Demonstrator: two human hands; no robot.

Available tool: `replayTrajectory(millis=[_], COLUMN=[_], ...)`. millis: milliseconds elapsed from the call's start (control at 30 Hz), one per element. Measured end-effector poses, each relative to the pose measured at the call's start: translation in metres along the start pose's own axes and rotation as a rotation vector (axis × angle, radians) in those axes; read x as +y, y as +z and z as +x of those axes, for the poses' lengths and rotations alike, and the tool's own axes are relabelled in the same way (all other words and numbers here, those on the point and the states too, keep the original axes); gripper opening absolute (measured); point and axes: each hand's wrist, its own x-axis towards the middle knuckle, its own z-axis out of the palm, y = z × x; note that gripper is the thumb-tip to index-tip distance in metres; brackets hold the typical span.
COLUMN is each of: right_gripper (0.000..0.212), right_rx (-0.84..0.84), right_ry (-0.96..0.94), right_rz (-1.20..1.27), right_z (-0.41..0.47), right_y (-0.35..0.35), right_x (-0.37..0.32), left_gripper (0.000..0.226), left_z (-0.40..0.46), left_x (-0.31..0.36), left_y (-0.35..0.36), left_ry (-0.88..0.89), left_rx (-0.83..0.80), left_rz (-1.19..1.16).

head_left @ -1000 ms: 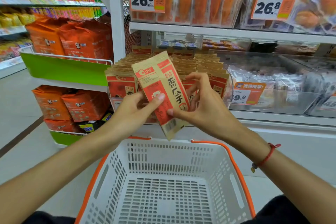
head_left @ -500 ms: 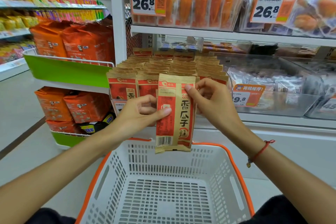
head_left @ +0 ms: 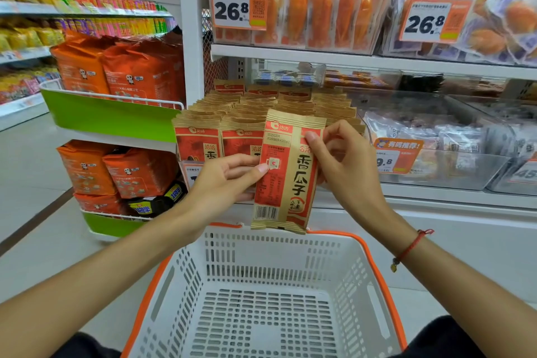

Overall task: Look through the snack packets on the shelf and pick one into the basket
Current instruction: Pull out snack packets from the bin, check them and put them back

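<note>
- One packet (head_left: 286, 171) is held upright in front of the shelf rows (head_left: 261, 113), its lower edge just above the far rim of the basket (head_left: 374, 270).
- It is pinched at its left edge by the left hand (head_left: 223, 180), thumb on the printed face, fingers curled behind.
- Its upper right edge is gripped by the right hand (head_left: 345, 166), a fingertip laid over the front.
- Nothing is seen inside the basket, so the drop is judged not yet made.
- Risk: the packet sits over the rim rather than the middle; if let go here, it could be tipped outward and lost to the floor.
- Risk: the paper looks smooth, and a light two-edge pinch could be slipped through if one hand is opened early.
- Risk: the front row could be knocked forward by a knuckle behind.
</note>
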Motion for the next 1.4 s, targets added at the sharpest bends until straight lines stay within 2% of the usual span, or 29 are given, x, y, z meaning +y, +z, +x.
replayTrajectory(millis=[67,200,233,300,367,500,633,833,933,1000,1067,1133,1200,1300,1400], right_gripper=[0.025,0.017,0.022,0.049,0.066,0.081,0.103,0.088,0.081,0.068,0.055,0.068,0.086,0.091,0.092], right_rx=[-0.033,-0.15,-0.185,-0.25,-0.287,-0.283,-0.309,-0.325,-0.524,-0.686,-0.777,-0.85,-0.952,-1.049,-1.037], right_ry=[0.041,-0.03,-0.029,0.018,0.047,0.049,0.012,0.02,0.118,0.212,0.309,0.423,0.45,0.45,0.437], right_rz=[0.001,-0.117,-0.095,-0.02,0.011,0.016,-0.123,-0.083,0.085,0.232,0.426,0.586,0.586,0.544,0.558], right_z=[-0.001,-0.008,-0.01,-0.012,-0.014,-0.018,-0.024,-0.014,0.0,0.007,0.01,0.011,0.011,0.011,0.012], right_y=[0.001,0.005,0.006,0.009,0.012,0.014,0.02,0.011,-0.01,-0.026,-0.04,-0.051,-0.058,-0.064,-0.069], right_x=[0.001,0.0,-0.001,-0.001,-0.004,-0.011,-0.011,-0.01,-0.014,-0.012,-0.008,-0.001,0.006,0.014,0.014], left_gripper=[0.018,0.023,0.023,0.024,0.023,0.024,0.027,0.035,0.04,0.047,0.06,0.07,0.066,0.053,0.036], left_z=[-0.001,-0.001,0.0,-0.001,-0.003,-0.007,-0.011,-0.015,-0.012,-0.009,-0.005,-0.003,-0.001,0.001,0.005], left_x=[0.0,0.003,0.004,0.006,0.005,0.002,0.002,0.004,0.005,0.004,0.004,0.005,0.006,0.01,0.016], left_y=[-0.001,-0.005,-0.006,-0.005,-0.003,0.003,0.007,0.013,0.013,0.01,0.005,0.003,0.002,0.006,0.012], left_ry=[0.006,0.022,0.024,0.021,0.013,-0.017,-0.011,0.083,0.092,0.105,0.127,0.147,0.171,0.187,0.249], left_rx=[0.035,0.152,0.183,0.219,0.227,0.216,0.193,0.125,0.03,0.038,0.044,0.017,-0.015,-0.055,-0.069], left_rz=[-0.037,-0.187,-0.233,-0.304,-0.346,-0.371,-0.282,-0.156,-0.162,-0.138,-0.062,-0.001,-0.001,0.02,0.067])
